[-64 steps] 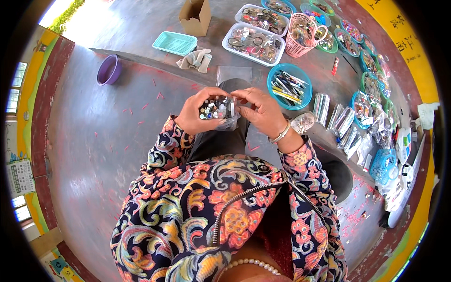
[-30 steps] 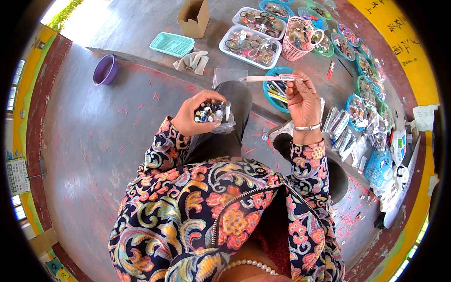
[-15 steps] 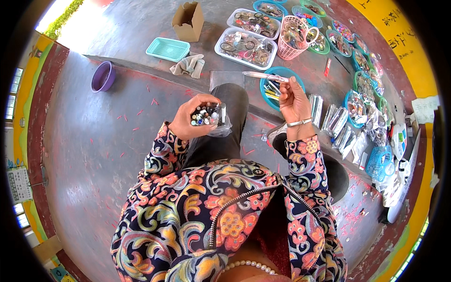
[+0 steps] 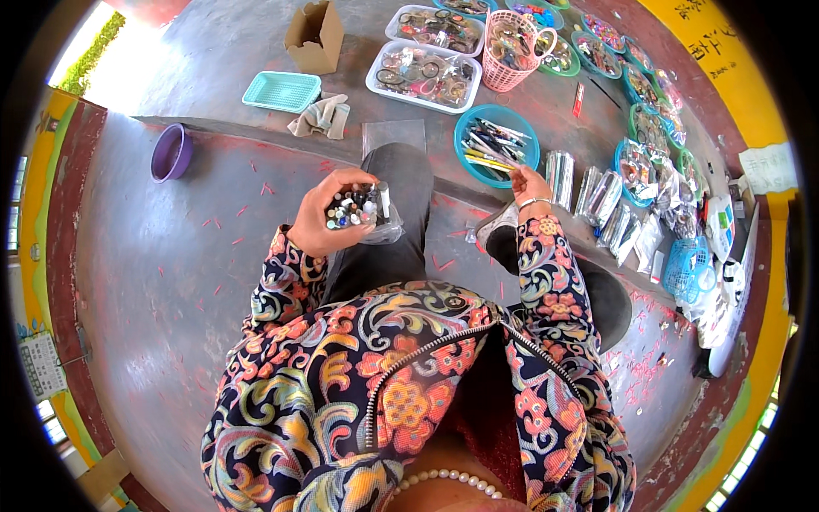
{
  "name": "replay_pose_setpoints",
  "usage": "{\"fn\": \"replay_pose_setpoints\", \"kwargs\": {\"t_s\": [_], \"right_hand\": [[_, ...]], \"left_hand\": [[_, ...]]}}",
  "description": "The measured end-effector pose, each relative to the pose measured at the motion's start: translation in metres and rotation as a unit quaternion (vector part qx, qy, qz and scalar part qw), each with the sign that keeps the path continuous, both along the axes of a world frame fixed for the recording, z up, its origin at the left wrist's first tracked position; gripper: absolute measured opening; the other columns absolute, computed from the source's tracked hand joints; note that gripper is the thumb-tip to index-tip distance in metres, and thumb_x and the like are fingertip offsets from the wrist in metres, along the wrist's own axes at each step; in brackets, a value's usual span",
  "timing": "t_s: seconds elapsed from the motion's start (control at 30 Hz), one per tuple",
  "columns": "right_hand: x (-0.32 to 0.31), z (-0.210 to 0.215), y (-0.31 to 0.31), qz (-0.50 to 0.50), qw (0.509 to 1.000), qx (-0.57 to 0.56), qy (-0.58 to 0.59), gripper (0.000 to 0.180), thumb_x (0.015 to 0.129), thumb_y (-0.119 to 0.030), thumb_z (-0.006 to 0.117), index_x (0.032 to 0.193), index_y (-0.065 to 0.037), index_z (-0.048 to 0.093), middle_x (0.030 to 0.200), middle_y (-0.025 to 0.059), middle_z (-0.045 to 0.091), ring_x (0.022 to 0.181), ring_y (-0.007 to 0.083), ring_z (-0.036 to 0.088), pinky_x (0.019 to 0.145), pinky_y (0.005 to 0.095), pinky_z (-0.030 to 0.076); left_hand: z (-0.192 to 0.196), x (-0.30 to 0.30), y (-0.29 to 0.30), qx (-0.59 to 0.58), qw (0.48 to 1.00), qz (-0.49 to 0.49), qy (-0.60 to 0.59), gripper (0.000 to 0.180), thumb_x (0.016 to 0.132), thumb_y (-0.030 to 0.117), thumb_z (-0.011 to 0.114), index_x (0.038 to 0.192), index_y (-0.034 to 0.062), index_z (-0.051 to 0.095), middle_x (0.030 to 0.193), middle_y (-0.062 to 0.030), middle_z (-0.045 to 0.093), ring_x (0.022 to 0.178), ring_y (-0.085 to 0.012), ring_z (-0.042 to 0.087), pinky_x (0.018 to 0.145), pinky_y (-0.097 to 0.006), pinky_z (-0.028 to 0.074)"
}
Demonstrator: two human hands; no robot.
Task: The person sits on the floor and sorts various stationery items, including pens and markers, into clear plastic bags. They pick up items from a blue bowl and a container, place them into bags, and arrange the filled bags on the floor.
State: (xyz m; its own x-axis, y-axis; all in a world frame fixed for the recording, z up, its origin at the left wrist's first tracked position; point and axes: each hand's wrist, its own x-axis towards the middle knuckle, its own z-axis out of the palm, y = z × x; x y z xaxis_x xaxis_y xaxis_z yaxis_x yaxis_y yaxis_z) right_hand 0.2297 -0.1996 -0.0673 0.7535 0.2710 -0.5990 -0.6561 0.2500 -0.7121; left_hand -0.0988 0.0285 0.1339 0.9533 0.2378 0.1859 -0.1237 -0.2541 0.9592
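Note:
My left hand [image 4: 327, 215] is wrapped round a bundle of pens [image 4: 351, 207] in a clear plastic bag [image 4: 386, 230], above my knee. The pens' ends face up, in black, white, blue and other colours. At the near right rim of a round blue basket [image 4: 532, 154], my right hand [image 4: 531, 184] has its fingers pinched together on the end of a pale pen [image 4: 505, 160], which points into the basket. Loose pens [image 4: 486, 136] lie inside that basket in a jumble. The fingertips of my right hand are small and partly hidden.
Silvery packs of pens [image 4: 560, 177] lie right of the basket. Beyond stand white trays [image 4: 465, 101] of trinkets, a pink basket [image 4: 503, 72] and several coloured baskets. Leftward are a cloth [image 4: 322, 117], a turquoise tray [image 4: 281, 92], a cardboard box [image 4: 314, 38] and a purple bowl [image 4: 172, 154].
My right hand has gone down from above the blue basket to its near rim, lowering the pen toward the other pens. The left hand still grips its bundle. The view has shifted slightly.

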Motion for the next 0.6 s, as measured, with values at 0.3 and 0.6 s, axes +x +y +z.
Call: {"fn": "replay_pose_setpoints", "kwargs": {"t_s": [0.3, 0.6], "right_hand": [[0.012, -0.014, 0.000, 0.006, 0.998, -0.024, -0.050, 0.033, 0.081, -0.003, 0.052, 0.113, 0.003, 0.045, 0.078, 0.0144, 0.062, 0.064, 0.0189, 0.059, 0.050, 0.0261, 0.046], [-0.133, 0.193, 0.079, 0.447, 0.819, 0.050, -0.355, 0.028, 0.075, -0.009, 0.065, 0.101, -0.005, 0.059, 0.087, 0.0008, 0.059, 0.073, 0.0077, 0.054, 0.058, 0.0187, 0.042]], "left_hand": [[-0.001, 0.002, 0.000, -0.005, 1.000, -0.001, -0.004, 0.050, 0.065, 0.007, 0.066, 0.111, 0.0002, 0.048, 0.104, -0.0083, 0.055, 0.089, -0.0120, 0.050, 0.080, -0.026, 0.039], [0.000, 0.002, -0.003, 0.004, 0.999, 0.034, 0.002, 0.048, 0.064, 0.011, 0.067, 0.109, 0.0028, 0.051, 0.100, -0.0060, 0.056, 0.087, -0.0129, 0.052, 0.079, -0.027, 0.041]]}}
